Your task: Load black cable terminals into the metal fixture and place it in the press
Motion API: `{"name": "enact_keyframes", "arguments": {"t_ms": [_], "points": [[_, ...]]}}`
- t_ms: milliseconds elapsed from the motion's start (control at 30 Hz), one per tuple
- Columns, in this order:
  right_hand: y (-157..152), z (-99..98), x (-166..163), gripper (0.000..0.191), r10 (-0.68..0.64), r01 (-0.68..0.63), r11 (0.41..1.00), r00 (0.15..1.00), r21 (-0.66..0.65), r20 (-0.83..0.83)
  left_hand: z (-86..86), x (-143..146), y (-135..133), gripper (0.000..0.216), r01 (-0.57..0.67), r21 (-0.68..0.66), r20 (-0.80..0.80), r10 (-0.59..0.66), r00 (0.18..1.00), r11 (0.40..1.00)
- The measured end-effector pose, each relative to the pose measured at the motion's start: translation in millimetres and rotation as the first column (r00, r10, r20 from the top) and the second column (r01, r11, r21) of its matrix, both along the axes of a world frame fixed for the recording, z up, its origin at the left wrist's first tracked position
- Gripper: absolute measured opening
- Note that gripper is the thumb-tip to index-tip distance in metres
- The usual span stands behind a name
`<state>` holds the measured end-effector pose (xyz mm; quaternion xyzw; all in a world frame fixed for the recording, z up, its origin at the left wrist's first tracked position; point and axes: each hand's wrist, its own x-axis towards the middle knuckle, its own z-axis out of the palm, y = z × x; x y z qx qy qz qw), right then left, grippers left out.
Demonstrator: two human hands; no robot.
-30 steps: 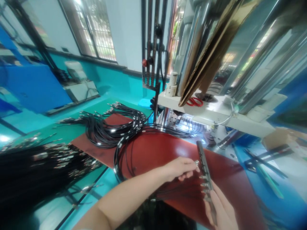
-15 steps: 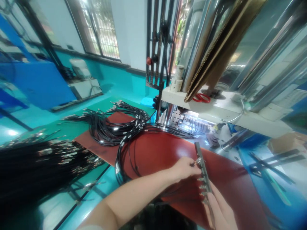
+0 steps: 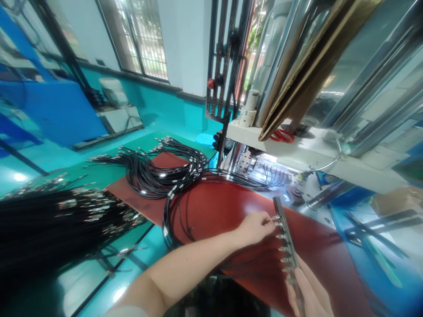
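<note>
Left hand (image 3: 254,228) pinches a thin black cable's metal tip (image 3: 275,219) at the slim, rigid grey metal bar (image 3: 287,240); right hand (image 3: 309,294) clamps the bar's near end. Cable likely limp; hold by tip.

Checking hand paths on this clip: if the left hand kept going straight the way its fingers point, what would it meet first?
The left hand points right, fingertips pinching a small metal cable end right at the dark metal bar that the right hand holds. The bar would likely come first; any gap is too small to judge.

It was a factory workshop: heaps of black cables (image 3: 155,171), a press machine (image 3: 317,88), teal painted floor (image 3: 42,163).
</note>
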<state>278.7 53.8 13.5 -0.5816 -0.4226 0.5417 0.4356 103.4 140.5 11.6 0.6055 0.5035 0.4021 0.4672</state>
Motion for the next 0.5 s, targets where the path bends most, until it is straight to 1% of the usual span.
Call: {"name": "enact_keyframes", "arguments": {"t_ms": [67, 133, 233, 300, 400, 500], "points": [[1, 0.8, 1, 0.057, -0.010, 0.010, 1.000, 1.000, -0.014, 0.004, -2.3, 3, 0, 0.021, 0.032, -0.066, 0.067, -0.028, 0.997, 0.997], [0, 0.1, -1, 0.057, -0.029, 0.029, 0.999, 1.000, -0.019, -0.011, -3.1, 6, -1, 0.021, 0.046, -0.127, 0.130, -0.029, 0.991, 0.991], [-1, -2.2, -6, 0.060, -0.019, 0.018, 1.000, 0.999, -0.006, -0.037, -2.4, 8, 0, 0.020, 0.053, -0.194, 0.173, -0.019, 0.985, 0.980], [-1, -3.9, -9, 0.063, -0.005, 0.005, 1.000, 0.999, 0.009, -0.046, -2.7, 8, 1, 0.020, 0.047, -0.215, 0.187, -0.006, 0.982, 0.975], [0, -7.3, -11, 0.063, -0.013, 0.014, 1.000, 0.999, 0.014, -0.052, -4.5, 8, 2, 0.021, 0.056, -0.177, 0.185, -0.022, 0.982, 0.983], [0, -11.5, -8, 0.060, -0.041, 0.041, 0.999, 0.997, 0.006, -0.059, -3.3, 4, 5, 0.024, 0.063, -0.085, 0.146, -0.050, 0.988, 0.994]]}}
